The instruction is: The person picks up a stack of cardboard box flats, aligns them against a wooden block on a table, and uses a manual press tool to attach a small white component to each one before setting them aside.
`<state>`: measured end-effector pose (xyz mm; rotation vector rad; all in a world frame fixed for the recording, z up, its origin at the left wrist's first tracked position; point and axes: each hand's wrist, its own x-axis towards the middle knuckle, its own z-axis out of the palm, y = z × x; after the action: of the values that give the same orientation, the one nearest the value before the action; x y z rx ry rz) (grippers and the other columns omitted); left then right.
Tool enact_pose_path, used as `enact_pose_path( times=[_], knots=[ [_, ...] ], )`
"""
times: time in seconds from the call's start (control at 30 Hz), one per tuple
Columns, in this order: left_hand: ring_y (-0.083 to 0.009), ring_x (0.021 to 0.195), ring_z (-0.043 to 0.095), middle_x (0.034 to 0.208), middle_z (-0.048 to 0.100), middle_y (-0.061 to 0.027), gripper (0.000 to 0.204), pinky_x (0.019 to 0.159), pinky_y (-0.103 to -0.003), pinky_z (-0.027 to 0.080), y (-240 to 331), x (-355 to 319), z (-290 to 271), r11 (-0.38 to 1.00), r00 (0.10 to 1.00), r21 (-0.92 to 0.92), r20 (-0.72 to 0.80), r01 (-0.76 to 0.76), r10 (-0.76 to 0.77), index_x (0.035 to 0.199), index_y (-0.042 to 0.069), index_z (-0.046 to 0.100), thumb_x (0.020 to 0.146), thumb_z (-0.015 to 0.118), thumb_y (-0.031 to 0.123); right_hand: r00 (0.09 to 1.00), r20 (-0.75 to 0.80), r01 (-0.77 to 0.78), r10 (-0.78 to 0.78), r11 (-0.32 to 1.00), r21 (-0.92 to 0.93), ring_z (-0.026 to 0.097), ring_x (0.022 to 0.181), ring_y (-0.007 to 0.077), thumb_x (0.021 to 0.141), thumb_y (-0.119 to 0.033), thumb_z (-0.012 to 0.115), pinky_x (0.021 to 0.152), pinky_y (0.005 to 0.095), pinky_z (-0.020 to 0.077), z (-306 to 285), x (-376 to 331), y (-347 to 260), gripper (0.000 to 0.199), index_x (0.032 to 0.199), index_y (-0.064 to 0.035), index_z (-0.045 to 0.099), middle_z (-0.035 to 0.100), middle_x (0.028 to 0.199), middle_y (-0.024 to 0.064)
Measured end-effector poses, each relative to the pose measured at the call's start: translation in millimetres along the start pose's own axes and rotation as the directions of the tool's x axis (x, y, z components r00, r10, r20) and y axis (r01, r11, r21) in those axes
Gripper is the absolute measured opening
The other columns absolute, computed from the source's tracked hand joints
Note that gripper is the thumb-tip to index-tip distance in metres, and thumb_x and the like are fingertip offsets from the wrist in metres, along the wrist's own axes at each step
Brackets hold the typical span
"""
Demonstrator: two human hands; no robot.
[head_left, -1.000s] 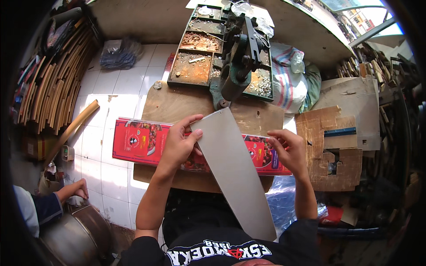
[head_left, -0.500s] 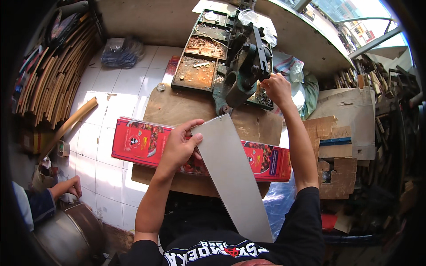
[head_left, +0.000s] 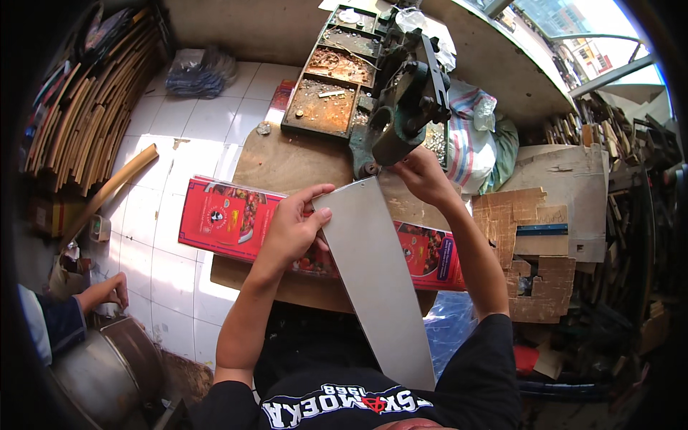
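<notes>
**A:** While the left hand [head_left: 290, 229] pinches the near-left edge of the long grey metal strip [head_left: 373, 279], thumb on top and fingers curled under, where does the strip itself lie?

**B:** It runs from the person's lap up over the red printed box [head_left: 229, 218] on the wooden counter [head_left: 279, 161], and its far end sits just at the foot of the green cast-iron press [head_left: 401, 107].

**A:** And the right hand [head_left: 419, 175]?

**B:** It is at the strip's far corner, right beside the press base. The fingers are drawn together there, but I cannot tell whether they grip the strip's edge or something small at the machine.

**A:** So which step would you say this is?

**B:** My judgement: lining the strip's far end up under the press, not yet working it.

**A:** What does the next move call for?

**B:** Probably a steady push forward with the left hand holding the strip flat and square, and the right fingers kept out from under the head. The rusty trays of small parts [head_left: 330, 86] stand just far-left of the press, within reach.
</notes>
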<state>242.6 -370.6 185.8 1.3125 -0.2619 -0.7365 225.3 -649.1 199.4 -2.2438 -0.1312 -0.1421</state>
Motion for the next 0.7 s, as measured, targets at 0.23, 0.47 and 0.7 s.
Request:
enact_pose_path(
  times=[0.23, 0.47, 0.7],
  knots=[
    [-0.0139, 0.071, 0.067, 0.098, 0.067, -0.0138, 0.041, 0.048, -0.023, 0.056, -0.2, 0.5, -1.2, 1.000, 1.000, -0.002, 0.010, 0.011, -0.011, 0.132, -0.007, 0.049, 0.093, 0.054, 0.000, 0.985, -0.165, -0.020, 0.052, 0.981, 0.192, 0.060, 0.075, 0.0125, 0.090, -0.003, 0.064, 0.067, 0.0268, 0.0486, 20.4, -4.5, 1.8, 0.013, 0.102, 0.0014, 0.067, 0.066, 0.090, 0.0076],
    [-0.0140, 0.068, 0.067, 0.094, 0.067, -0.0137, 0.042, 0.047, -0.023, 0.055, 4.7, -6.1, -7.1, 0.996, 1.000, -0.085, 0.031, -0.003, 0.005, 0.132, -0.008, 0.049, 0.092, 0.055, 0.000, 0.941, 0.037, -0.339, 0.337, 0.939, 0.053, 0.059, 0.071, 0.0074, 0.093, -0.010, 0.065, 0.063, 0.0236, 0.0489, -12.4, -23.2, 2.5, 0.017, 0.102, 0.0029, 0.069, 0.065, 0.080, 0.0012],
    [-0.0163, 0.072, 0.068, 0.101, 0.067, -0.0169, 0.045, 0.046, -0.024, 0.055, 29.5, -63.0, -24.1, 0.984, 0.977, -0.086, -0.161, -0.154, 0.139, 0.131, -0.009, 0.048, 0.090, 0.060, 0.005, 0.988, 0.139, -0.058, 0.073, 0.992, -0.111, 0.063, 0.070, 0.0163, 0.087, -0.007, 0.070, 0.064, 0.0304, 0.0507, -28.0, -42.9, 6.6, 0.014, 0.099, -0.0012, 0.070, 0.067, 0.082, 0.0083]
  ],
)
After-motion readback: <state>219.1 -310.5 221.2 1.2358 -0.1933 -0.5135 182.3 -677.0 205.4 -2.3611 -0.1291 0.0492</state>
